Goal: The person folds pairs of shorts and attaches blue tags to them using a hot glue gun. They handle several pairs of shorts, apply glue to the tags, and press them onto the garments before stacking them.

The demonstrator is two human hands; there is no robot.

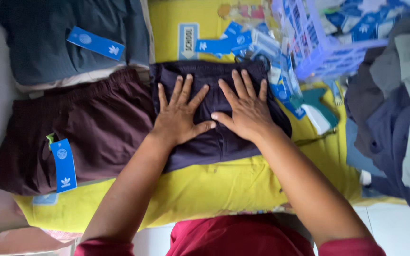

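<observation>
Left hand [179, 116] and right hand [245, 111] press flat on folded navy shorts [214, 142].

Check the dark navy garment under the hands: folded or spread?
Folded: the navy garment forms a compact rectangle, both hands, left and right, flat on it.

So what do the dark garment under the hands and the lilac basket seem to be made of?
Dark navy garment: looks like thin woven synthetic cloth, matte, lying smooth and flat under both palms. Lilac basket: rigid moulded plastic by its open lattice walls and slight gloss.
</observation>
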